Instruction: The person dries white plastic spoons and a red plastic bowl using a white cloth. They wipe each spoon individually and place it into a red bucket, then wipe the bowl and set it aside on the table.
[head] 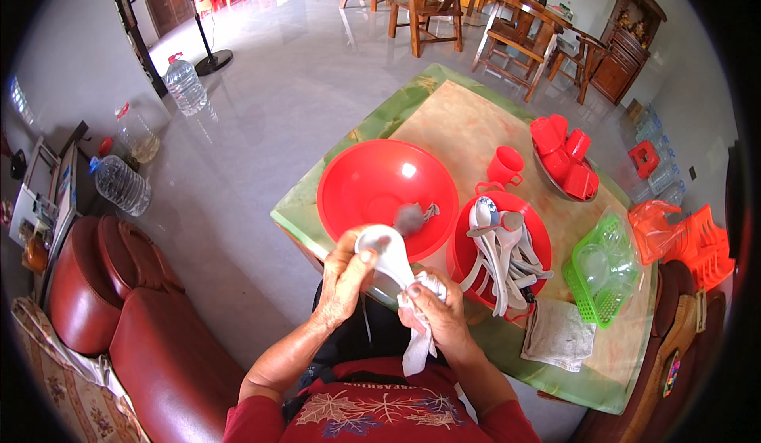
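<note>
My left hand (pixel 346 279) grips the bowl end of a white ceramic soup spoon (pixel 389 259). Around its handle my right hand (pixel 439 309) is closed, with a white cloth (pixel 419 348) between the fingers and the spoon. Just beyond my hands a large red plastic basin (pixel 368 187) holds a greyish ball-shaped thing (pixel 410 219), perhaps a scouring pad, and a small crumpled piece beside it. Right of my hands, a smaller red tub (pixel 540 214) is full of white spoons and ladles (pixel 505 247). A folded whitish cloth (pixel 560 333) lies near that tub.
The table (pixel 571 377) has a green marbled border. On it are a red mug (pixel 506 165), a metal bowl (pixel 544 169) of red mugs, and a green basket (pixel 585 294) with clear plastic items. Red-brown leather seats (pixel 172 354) stand left; water bottles (pixel 122 184) are on the floor.
</note>
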### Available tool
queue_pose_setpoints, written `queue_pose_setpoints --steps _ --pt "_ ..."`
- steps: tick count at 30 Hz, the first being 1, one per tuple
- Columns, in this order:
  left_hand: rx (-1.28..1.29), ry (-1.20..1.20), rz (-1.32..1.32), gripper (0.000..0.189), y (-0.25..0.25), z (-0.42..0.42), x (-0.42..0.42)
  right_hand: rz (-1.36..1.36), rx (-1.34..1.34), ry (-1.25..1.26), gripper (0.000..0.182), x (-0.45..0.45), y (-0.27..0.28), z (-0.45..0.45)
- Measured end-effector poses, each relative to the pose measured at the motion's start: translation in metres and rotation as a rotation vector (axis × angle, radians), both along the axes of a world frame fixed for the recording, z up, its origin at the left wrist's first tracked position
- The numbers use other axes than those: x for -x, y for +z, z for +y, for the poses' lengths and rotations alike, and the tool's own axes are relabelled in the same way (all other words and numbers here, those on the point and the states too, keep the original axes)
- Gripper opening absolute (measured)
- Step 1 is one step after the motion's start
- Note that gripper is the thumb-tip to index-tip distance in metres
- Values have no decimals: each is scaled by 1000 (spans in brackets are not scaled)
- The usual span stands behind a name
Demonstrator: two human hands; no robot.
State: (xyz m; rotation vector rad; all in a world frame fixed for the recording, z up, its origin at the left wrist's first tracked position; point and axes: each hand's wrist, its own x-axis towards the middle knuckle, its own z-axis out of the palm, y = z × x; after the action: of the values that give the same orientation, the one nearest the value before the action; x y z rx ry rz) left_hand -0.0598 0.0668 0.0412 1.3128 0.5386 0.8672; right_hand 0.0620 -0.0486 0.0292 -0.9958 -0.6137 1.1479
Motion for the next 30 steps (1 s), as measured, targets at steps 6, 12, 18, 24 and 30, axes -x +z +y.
queue_pose_setpoints --steps 6,12,18,24,30 --pt "-25 -8 117 23 -13 -14 4 77 -44 -15 14 5 7 18" --pt "164 56 153 31 -17 -18 -1 14 6 -38 12 18 7 16" --pt "218 22 134 32 -9 -17 0 -214 118 50 13 13 6 3" --pt "246 -63 192 31 -15 -14 10 -392 -158 -73 45 -1 20 -10" --pt "129 -195 332 29 -20 -32 13 -1372 -310 -287 29 -3 6 16"
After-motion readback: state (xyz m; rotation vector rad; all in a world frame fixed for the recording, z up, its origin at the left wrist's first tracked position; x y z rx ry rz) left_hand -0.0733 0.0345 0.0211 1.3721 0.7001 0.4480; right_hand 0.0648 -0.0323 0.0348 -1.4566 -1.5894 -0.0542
